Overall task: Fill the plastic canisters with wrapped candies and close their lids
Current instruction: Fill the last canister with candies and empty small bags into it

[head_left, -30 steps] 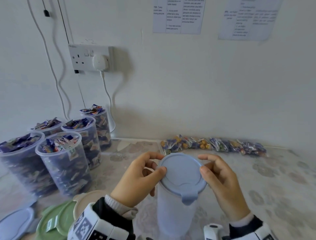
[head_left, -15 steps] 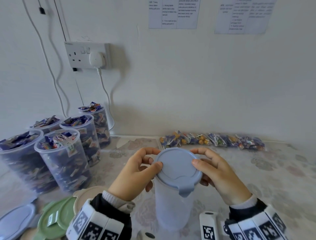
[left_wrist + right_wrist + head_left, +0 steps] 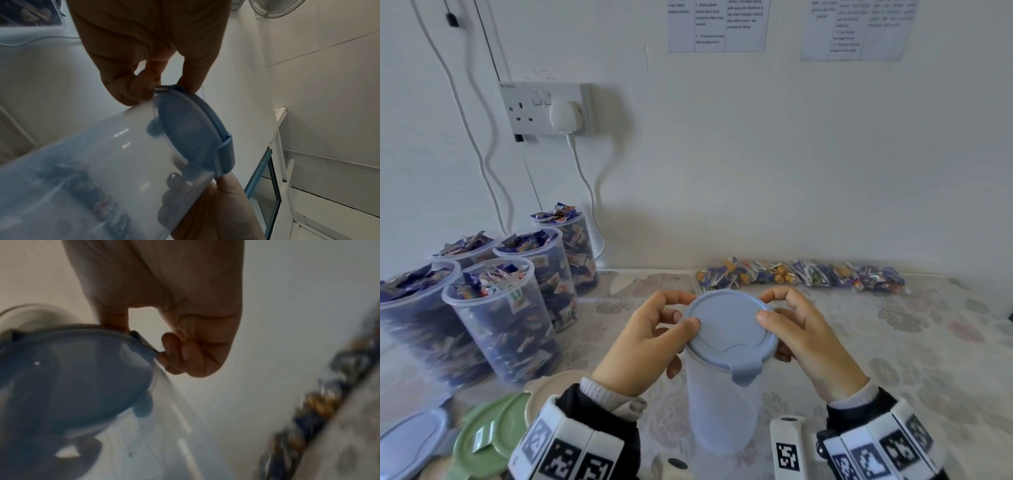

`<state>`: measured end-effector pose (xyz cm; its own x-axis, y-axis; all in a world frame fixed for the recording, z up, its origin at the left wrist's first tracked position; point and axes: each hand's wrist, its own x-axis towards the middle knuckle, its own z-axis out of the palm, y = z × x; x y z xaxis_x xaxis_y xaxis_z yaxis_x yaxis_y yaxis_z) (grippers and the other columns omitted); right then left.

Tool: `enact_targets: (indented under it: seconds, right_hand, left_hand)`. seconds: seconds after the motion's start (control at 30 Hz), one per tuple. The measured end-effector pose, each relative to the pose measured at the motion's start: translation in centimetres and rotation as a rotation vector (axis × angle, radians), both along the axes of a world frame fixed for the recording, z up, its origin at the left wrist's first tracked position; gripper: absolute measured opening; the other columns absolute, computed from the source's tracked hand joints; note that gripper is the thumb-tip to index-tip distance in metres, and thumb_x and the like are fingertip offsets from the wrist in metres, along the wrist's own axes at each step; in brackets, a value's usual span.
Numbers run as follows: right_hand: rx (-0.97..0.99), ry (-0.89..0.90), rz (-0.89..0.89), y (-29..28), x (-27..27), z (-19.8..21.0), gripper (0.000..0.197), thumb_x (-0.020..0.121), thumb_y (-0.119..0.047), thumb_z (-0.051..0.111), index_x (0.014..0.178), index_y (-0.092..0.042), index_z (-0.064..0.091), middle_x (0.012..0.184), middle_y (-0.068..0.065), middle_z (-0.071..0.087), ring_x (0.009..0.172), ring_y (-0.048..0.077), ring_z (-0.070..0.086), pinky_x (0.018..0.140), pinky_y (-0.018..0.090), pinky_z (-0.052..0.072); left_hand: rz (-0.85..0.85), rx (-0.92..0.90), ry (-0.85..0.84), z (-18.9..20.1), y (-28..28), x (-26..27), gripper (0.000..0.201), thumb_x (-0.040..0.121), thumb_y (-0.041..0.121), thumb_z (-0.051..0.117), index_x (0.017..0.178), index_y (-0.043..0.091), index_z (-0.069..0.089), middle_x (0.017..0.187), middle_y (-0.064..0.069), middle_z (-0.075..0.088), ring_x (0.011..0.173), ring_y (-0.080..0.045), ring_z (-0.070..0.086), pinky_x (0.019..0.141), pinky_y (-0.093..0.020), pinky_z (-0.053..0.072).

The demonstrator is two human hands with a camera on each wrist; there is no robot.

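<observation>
A tall translucent canister [image 3: 722,404] stands on the table in front of me and looks empty. A blue lid [image 3: 729,329] with a front tab sits on its mouth. My left hand [image 3: 683,313] grips the lid's left rim, thumb on top and fingers curled under the edge. On the opposite rim my right hand [image 3: 768,306] holds it the same way. In the left wrist view the fingers [image 3: 144,87] pinch the lid [image 3: 191,129] at the rim. The right wrist view shows fingertips [image 3: 170,353] curled against the lid [image 3: 78,369] edge.
Several open canisters [image 3: 503,318] full of wrapped candies stand at the left. A row of loose wrapped candies [image 3: 801,275] lies along the wall at the back. Loose lids lie at the near left: green [image 3: 486,435], blue [image 3: 410,442], cream [image 3: 551,380]. A socket with cables [image 3: 544,109] is on the wall.
Both hands stay on the lid; the thumbs have slid a little further onto its top. The canister has not moved on the table.
</observation>
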<state>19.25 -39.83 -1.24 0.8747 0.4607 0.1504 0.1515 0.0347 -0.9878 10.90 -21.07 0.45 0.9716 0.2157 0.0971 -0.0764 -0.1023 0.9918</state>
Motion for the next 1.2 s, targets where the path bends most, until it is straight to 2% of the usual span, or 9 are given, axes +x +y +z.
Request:
enact_targets:
  seconds: [0.1,0.17,0.33,0.67,0.8,0.93,1.03,1.13,1.2]
  right_hand:
    - [-0.130,-0.170,-0.112,-0.7,-0.5,0.6,0.016,0.079,-0.030,0.072,0.081,-0.015,0.068,0.060,0.003,0.062,0.052,0.015,0.055,0.051,0.029,0.047]
    - [-0.202,-0.222,-0.121,-1.2,-0.7,1.3,0.013,0.081,-0.025,0.069,0.075,-0.015,0.073,0.063,0.003,0.069,0.056,0.013,0.063,0.059,0.029,0.054]
    - [-0.260,-0.141,-0.069,-1.1,-0.2,2.1,0.014,0.081,-0.022,0.070,0.077,-0.008,0.071,0.060,0.001,0.068,0.053,0.013,0.062,0.054,0.023,0.051]
    - [-0.081,0.030,-0.009,-0.7,0.2,1.8,0.026,0.085,-0.009,0.064,0.070,-0.007,0.043,0.057,0.009,0.030,0.046,0.018,0.027,0.041,0.026,0.025]
    - [-0.039,0.037,-0.027,-0.6,-0.1,1.4,0.029,0.086,-0.008,0.063,0.068,-0.008,0.041,0.053,0.004,0.032,0.042,0.016,0.029,0.041,0.026,0.027]
    - [-0.021,0.035,-0.051,-0.4,-0.5,1.2,0.029,0.086,-0.010,0.063,0.067,-0.010,0.040,0.050,0.000,0.036,0.040,0.014,0.032,0.041,0.027,0.032]
    - [-0.030,0.035,-0.067,-0.1,-0.6,1.2,0.026,0.086,-0.011,0.063,0.071,-0.008,0.042,0.054,0.004,0.038,0.041,0.013,0.033,0.040,0.026,0.035]
    - [-0.049,0.025,-0.031,-0.2,-0.2,1.5,0.024,0.087,-0.009,0.061,0.072,-0.007,0.043,0.058,0.010,0.041,0.043,0.015,0.037,0.041,0.025,0.038]
    - [-0.074,0.018,0.025,-0.2,0.2,2.0,0.019,0.086,-0.014,0.061,0.075,-0.008,0.047,0.060,0.008,0.050,0.046,0.015,0.045,0.044,0.022,0.042]
  left_hand:
    - [0.007,0.078,-0.047,-0.1,0.0,0.1,0.022,0.088,0.014,0.059,0.105,0.028,0.060,0.088,-0.008,0.055,0.059,-0.012,0.051,0.045,-0.022,0.045]
    - [0.026,0.192,-0.088,-0.3,-0.2,0.0,0.024,0.088,0.019,0.057,0.103,0.037,0.063,0.101,0.007,0.061,0.073,-0.008,0.057,0.062,-0.018,0.049]
    - [-0.018,0.109,-0.107,-0.1,-0.6,-0.2,0.027,0.091,0.008,0.054,0.101,0.030,0.066,0.106,0.022,0.067,0.100,0.004,0.061,0.087,-0.015,0.047]
    - [-0.026,0.112,-0.071,0.1,-0.2,0.0,0.032,0.090,0.001,0.050,0.103,0.026,0.065,0.100,0.019,0.069,0.094,-0.001,0.065,0.084,-0.015,0.051]
    - [0.023,0.144,-0.067,0.3,-0.2,-0.4,0.029,0.088,0.004,0.055,0.098,0.028,0.069,0.089,0.003,0.071,0.076,-0.010,0.064,0.065,-0.019,0.052]
    - [-0.017,0.107,0.049,1.3,0.1,-0.5,0.023,0.088,0.008,0.056,0.096,0.026,0.067,0.069,-0.011,0.049,0.053,-0.011,0.050,0.041,-0.022,0.046]
    - [-0.049,0.149,0.084,1.4,0.3,-0.3,0.014,0.090,0.012,0.054,0.093,0.023,0.062,0.053,-0.007,0.035,0.039,-0.013,0.032,0.034,-0.018,0.031]
    - [-0.032,0.328,0.069,1.8,0.6,-0.2,0.015,0.084,0.030,0.061,0.096,0.034,0.054,0.057,0.002,0.043,0.042,-0.012,0.037,0.043,-0.022,0.036]
    - [-0.068,0.435,0.088,2.1,1.7,0.3,0.054,0.061,0.048,0.069,0.107,0.052,0.042,0.091,0.007,0.052,0.075,-0.008,0.055,0.068,-0.025,0.046]
